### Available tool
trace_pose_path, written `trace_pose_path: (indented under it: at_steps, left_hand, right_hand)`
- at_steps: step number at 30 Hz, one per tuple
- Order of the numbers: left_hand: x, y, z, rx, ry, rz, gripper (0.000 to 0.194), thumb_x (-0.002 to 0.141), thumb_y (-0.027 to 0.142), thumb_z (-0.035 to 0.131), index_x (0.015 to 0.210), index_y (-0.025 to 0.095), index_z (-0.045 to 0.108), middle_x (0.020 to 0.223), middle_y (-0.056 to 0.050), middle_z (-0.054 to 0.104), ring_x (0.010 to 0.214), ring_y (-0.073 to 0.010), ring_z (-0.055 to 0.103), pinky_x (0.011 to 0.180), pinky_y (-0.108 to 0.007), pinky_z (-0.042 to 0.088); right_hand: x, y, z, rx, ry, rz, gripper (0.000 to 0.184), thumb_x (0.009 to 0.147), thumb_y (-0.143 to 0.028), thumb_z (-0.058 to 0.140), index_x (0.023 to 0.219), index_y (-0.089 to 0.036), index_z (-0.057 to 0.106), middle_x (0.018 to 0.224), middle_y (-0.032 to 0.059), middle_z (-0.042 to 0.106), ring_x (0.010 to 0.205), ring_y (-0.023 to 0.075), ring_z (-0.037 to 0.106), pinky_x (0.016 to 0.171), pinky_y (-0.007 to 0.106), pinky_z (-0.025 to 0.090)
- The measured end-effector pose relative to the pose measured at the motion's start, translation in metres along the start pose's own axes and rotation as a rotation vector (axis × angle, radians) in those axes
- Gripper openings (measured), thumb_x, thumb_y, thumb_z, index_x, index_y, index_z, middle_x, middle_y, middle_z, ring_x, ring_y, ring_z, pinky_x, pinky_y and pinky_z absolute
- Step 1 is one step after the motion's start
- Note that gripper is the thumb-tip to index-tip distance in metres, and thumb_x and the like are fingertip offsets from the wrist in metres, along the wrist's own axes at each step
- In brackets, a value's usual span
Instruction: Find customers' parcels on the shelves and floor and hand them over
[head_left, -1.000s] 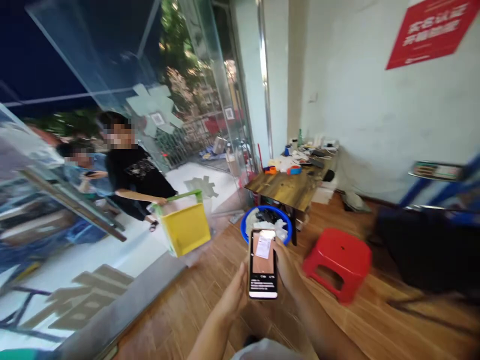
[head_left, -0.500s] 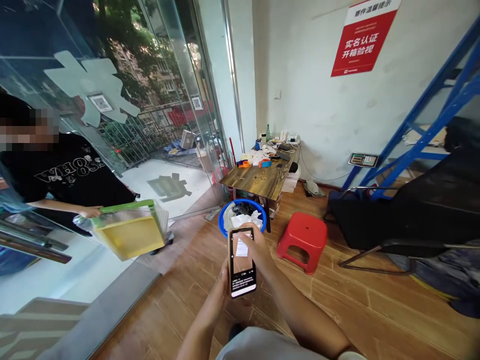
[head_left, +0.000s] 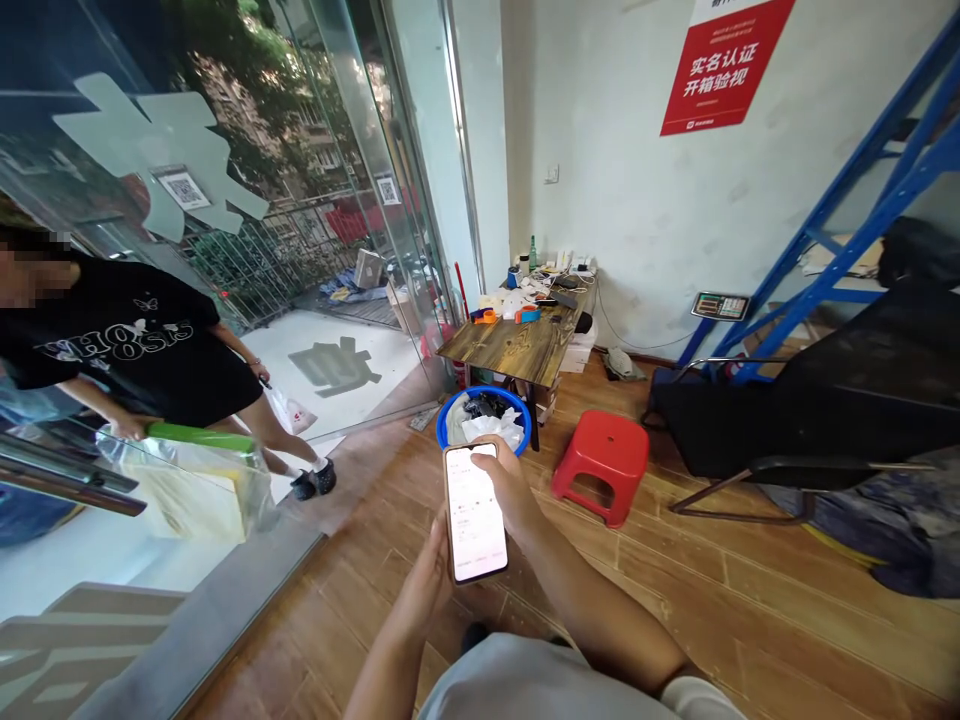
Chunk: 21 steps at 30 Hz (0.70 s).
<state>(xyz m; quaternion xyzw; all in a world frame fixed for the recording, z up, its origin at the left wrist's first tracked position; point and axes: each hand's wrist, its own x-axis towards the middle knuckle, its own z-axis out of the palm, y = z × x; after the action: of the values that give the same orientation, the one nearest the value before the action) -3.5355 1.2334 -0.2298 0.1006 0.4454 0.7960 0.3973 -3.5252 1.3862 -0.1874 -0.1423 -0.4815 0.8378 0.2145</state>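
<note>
A smartphone [head_left: 477,525] with a bright white page on its screen is held upright in front of me. My left hand [head_left: 435,560] grips its lower left edge, with most fingers hidden behind the case. My right hand [head_left: 506,488] is wrapped round the upper right edge, its thumb over the top of the screen. Just beyond the phone stands a blue-rimmed basket [head_left: 442,425] filled with crumpled white paper and dark plastic.
A red stool [head_left: 604,450] stands right of the basket, below a cluttered wooden table [head_left: 495,350]. Farther right are a black chair [head_left: 720,430] and a blue ladder [head_left: 832,235]. Beyond the glass at left, a person [head_left: 150,320] carries a plastic bag with yellow contents [head_left: 191,490].
The phone screen has switched from a picture with dark text area to a white page. The person at left has moved left with the bag; their legs and a second small bag now show.
</note>
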Motion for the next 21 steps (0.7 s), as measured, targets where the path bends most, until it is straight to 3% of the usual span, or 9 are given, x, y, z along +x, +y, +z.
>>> trace_pose_path:
  at_steps: [5, 8, 12, 21]
  left_hand:
    - [-0.005, 0.005, -0.006, -0.035, -0.009, -0.044, 0.064, 0.092, 0.057, 0.045, 0.149, 0.027, 0.038, 0.153, -0.002, 0.041, 0.148, -0.0247, 0.017, 0.121, -0.043, 0.021]
    - [-0.009, 0.009, -0.011, -0.09, -0.02, -0.103, 0.068, 0.091, 0.061, 0.043, 0.15, 0.029, 0.035, 0.153, -0.002, 0.041, 0.148, -0.0268, 0.018, 0.12, -0.047, 0.022]
    - [-0.01, 0.017, -0.011, -0.097, -0.057, -0.03, 0.059, 0.094, 0.056, 0.042, 0.146, 0.028, 0.044, 0.154, 0.0, 0.04, 0.148, -0.0249, 0.018, 0.122, -0.043, 0.016]
    - [-0.008, 0.027, -0.003, -0.101, -0.047, -0.005, 0.057, 0.091, 0.055, 0.049, 0.14, 0.027, 0.052, 0.148, -0.001, 0.048, 0.145, -0.0236, 0.028, 0.121, -0.038, 0.019]
  right_hand:
    - [-0.005, 0.002, 0.0, 0.007, -0.047, 0.01, 0.018, 0.081, -0.034, 0.057, 0.094, -0.022, 0.06, 0.071, -0.0041, 0.06, 0.067, 0.0153, 0.057, 0.062, 0.026, 0.043]
    - [-0.016, 0.005, -0.003, -0.045, -0.152, -0.035, 0.023, 0.082, -0.028, 0.055, 0.103, -0.021, 0.061, 0.09, 0.0005, 0.068, 0.086, 0.0199, 0.062, 0.078, 0.031, 0.047]
    - [-0.032, 0.012, -0.008, -0.152, -0.254, -0.106, 0.031, 0.085, -0.025, 0.054, 0.116, -0.021, 0.059, 0.111, 0.0049, 0.069, 0.102, 0.0242, 0.062, 0.09, 0.037, 0.048]
    - [-0.035, 0.018, -0.003, -0.195, -0.244, -0.157, 0.037, 0.089, -0.039, 0.058, 0.122, -0.023, 0.056, 0.113, 0.0058, 0.069, 0.106, 0.026, 0.062, 0.091, 0.039, 0.048]
